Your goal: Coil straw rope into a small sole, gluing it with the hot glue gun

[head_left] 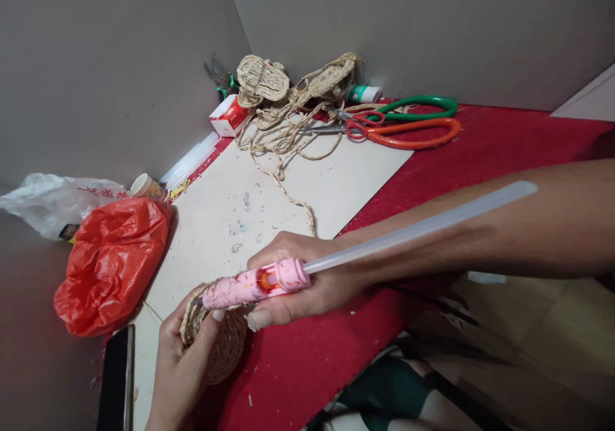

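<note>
My right hand [298, 290] is closed around a pink hot glue gun [230, 290], and a long translucent glue stick [423, 226] sticks out of its back end over my forearm. The gun's nozzle end meets the rim of a round piece of coiled straw braid [223, 354]. Gripping that coiled piece is my left hand [185, 348], its thumb near the nozzle. A loose strand of braided cord [300, 203] runs from the pile at the back down behind my right hand. The nozzle tip itself is hard to make out.
At the back lie a heap of braided cord [283, 127], scissors with green and orange handles [413, 133], pliers [223, 82] and a red-and-white box [230, 117]. Leftward are glue sticks [189, 162], a paper cup [147, 186], a red plastic bag [115, 258] and a dark flat object [115, 380].
</note>
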A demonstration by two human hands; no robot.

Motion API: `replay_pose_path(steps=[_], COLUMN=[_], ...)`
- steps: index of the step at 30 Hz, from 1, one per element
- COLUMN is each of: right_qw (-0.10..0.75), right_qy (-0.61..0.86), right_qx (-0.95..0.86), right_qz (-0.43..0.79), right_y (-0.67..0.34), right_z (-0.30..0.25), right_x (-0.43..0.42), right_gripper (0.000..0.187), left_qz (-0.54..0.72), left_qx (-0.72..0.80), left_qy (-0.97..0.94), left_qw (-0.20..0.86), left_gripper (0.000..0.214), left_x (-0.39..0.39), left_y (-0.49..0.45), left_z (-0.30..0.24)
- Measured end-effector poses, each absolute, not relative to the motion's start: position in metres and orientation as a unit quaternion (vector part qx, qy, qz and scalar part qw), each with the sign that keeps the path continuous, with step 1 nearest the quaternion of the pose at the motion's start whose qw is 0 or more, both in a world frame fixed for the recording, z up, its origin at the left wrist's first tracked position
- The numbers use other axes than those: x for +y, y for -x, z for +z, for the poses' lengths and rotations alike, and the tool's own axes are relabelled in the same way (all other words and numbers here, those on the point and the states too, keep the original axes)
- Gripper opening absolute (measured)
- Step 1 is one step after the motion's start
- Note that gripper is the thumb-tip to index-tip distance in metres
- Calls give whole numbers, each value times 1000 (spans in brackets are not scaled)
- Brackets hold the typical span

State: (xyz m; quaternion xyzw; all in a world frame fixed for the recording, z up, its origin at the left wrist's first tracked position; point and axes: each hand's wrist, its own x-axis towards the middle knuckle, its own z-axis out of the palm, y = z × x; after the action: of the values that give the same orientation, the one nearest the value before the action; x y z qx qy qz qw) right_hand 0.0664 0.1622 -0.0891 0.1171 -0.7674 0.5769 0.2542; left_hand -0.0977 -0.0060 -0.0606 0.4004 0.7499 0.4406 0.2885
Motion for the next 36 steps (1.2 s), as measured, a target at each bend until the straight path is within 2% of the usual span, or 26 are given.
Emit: replay_pose_path(steps=[6, 17, 24, 36], right_qw=[245, 275, 236, 236], right_qy=[-99, -120, -101, -82], right_qx=[-783, -767, -775, -785], right_qz=[562, 567, 578, 566], right_y=[-69, -68, -69, -71], right_z=[-88, -84, -83, -81], right_x=[162, 162, 163, 165], right_gripper=[38, 34, 36, 37], left_qz=[434, 427, 448, 424], left_qx=[752, 767, 769, 773], left_qy=[-408, -402, -377, -407], left_qw=[283, 263, 258, 239], left_gripper=[39, 38, 40, 32], left_x=[-5, -7, -3, 1], left_y=[95, 100, 91, 93], left_z=[-58, -60, -57, -49])
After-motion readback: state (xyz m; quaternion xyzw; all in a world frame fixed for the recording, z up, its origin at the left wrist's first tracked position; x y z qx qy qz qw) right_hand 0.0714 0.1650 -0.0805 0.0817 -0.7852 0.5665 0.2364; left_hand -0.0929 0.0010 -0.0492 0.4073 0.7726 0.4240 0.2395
